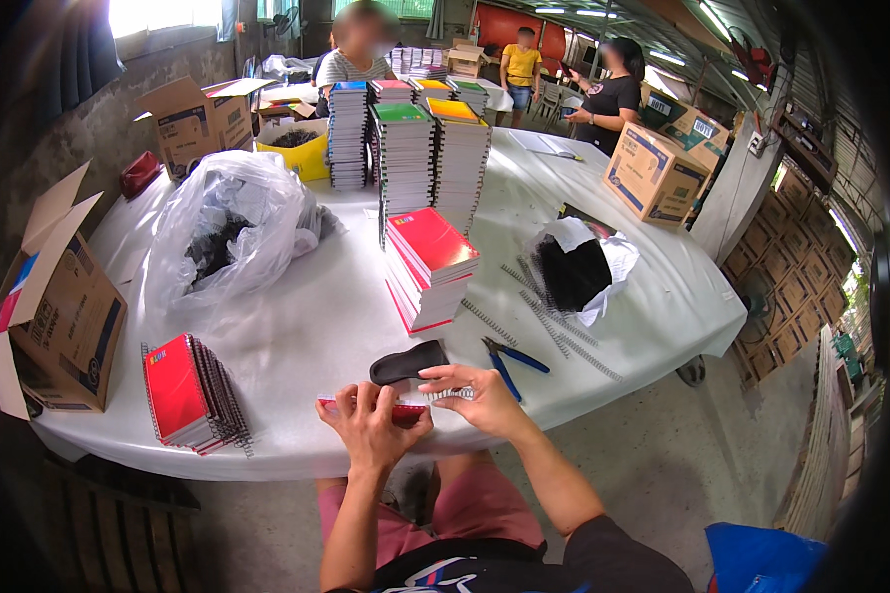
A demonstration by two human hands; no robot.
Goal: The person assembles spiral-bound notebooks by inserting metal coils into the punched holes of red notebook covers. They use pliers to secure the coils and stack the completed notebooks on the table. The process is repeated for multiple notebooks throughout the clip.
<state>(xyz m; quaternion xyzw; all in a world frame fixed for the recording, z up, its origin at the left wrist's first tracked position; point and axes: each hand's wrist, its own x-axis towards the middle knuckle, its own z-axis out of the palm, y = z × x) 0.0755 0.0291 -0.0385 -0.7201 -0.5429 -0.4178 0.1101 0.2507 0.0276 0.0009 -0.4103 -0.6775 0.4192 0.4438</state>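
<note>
At the table's near edge my left hand [374,435] grips a red-covered notebook [405,415], fingers on top and thumb on the near side. My right hand [487,403] pinches a spiral binding coil [451,394] at the notebook's right end. How far the coil is threaded is hidden by my fingers. A black curved, sole-shaped piece [405,364] lies just beyond. Blue-handled pliers [508,364] rest beside my right hand. Farther on are loose coils [572,332] and a stack of red-covered books [431,267]. Spiral-bound red notebooks [180,390] are piled at the left.
Tall stacks of notebooks [405,158] stand mid-table. Around them are a clear plastic bag [237,212], a yellow tub [302,153], a paper-wrapped black bundle [576,272], and cardboard boxes [74,316] at left and a box [653,176] at right. Several people are beyond the table.
</note>
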